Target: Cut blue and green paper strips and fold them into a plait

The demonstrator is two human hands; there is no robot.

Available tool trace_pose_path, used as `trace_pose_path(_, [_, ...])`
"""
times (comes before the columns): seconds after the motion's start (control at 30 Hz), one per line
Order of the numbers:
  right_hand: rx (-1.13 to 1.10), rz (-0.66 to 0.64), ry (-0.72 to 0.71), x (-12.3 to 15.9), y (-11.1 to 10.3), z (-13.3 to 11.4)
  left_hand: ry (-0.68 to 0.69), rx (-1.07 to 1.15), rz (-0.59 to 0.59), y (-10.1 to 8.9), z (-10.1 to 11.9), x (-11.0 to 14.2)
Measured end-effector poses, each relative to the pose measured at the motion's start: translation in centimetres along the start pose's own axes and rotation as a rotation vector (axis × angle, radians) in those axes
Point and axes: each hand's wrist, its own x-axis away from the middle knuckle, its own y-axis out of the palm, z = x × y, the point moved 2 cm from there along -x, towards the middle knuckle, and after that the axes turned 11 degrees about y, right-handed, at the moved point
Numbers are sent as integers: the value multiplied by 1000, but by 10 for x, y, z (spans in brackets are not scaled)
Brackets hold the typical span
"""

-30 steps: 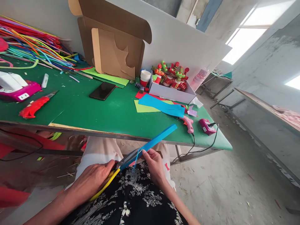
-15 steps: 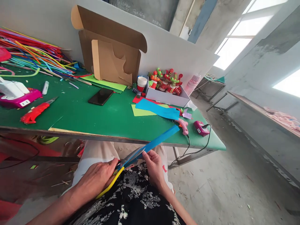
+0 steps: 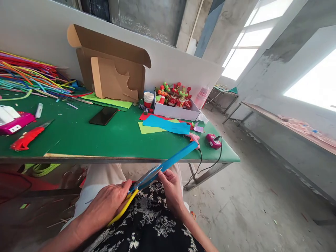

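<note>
My left hand (image 3: pixel 111 201) is closed around the scissors (image 3: pixel 124 210), which have yellow handles and metal blades angled up to the right. The blades lie along a narrow blue paper strip (image 3: pixel 180 156) above my lap. My right hand (image 3: pixel 170 183) pinches the strip between thumb and fingers close to the blade tips. From there the strip's free end slants up to the right, over the table edge. Part of the strip near the handles is hidden by the blades and my left hand.
On the green table (image 3: pixel 118 143) lie blue paper (image 3: pixel 165 124), a pink glue gun (image 3: pixel 193 137), a black phone (image 3: pixel 103 116) and a red-handled knife (image 3: pixel 27 139). Farther back stand paper cups (image 3: pixel 148 99), a white box (image 3: pixel 175 112) of red-green figures and an open cardboard box (image 3: pixel 112 49).
The view has shifted to the right and slightly upward, so the table items appear farther left. Both hands keep their hold on the scissors and strip, almost in the same place.
</note>
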Motion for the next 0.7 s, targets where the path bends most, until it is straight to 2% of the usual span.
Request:
trace_pose_path(0.23, [26, 3, 1, 0, -2, 3, 8, 51, 74, 4, -3, -1])
trace_pose_path(0.7, [20, -4, -9, -1, -3, 6, -52, 75, 59, 18, -13, 0])
